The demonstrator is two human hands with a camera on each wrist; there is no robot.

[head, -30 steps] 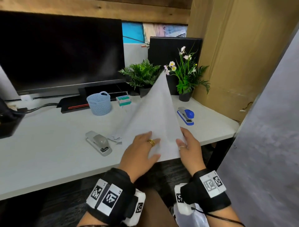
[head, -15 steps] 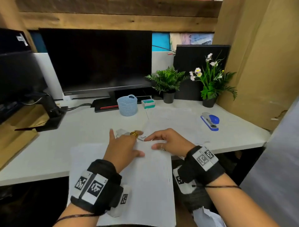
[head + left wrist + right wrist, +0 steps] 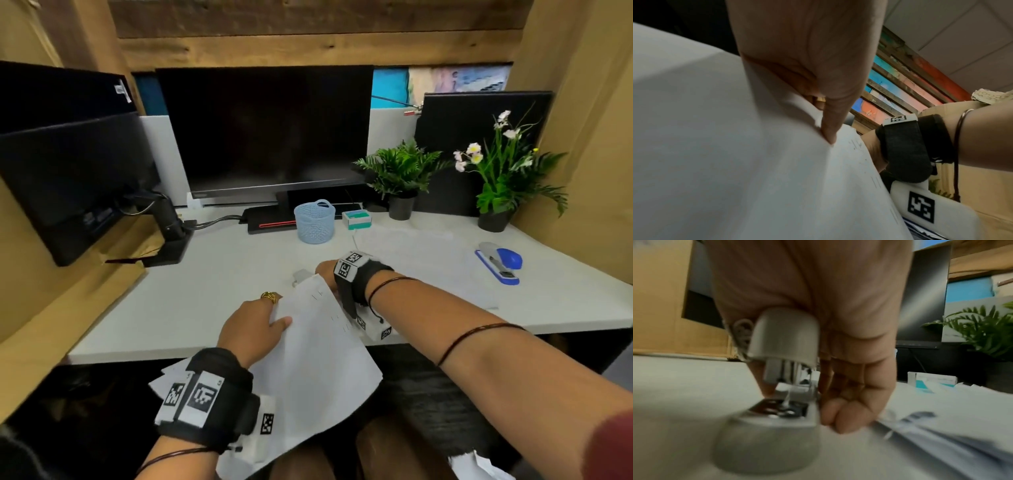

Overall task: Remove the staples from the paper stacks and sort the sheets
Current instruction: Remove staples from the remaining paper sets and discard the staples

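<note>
One paper stack (image 3: 308, 359) is held over the desk's (image 3: 205, 291) front edge, pinched between thumb and fingers of the left hand (image 3: 251, 329). One grey stapler (image 3: 772, 402), lying near the front edge at mid-desk, is grasped by the curled fingers of the right hand (image 3: 325, 272). Loose sheets (image 3: 428, 260) are spread toward the right edge beside one blue stapler (image 3: 500, 262). At the back edge are seen one blue basket (image 3: 314, 221), two potted plants (image 3: 400, 174) and one monitor (image 3: 263, 133).
</note>
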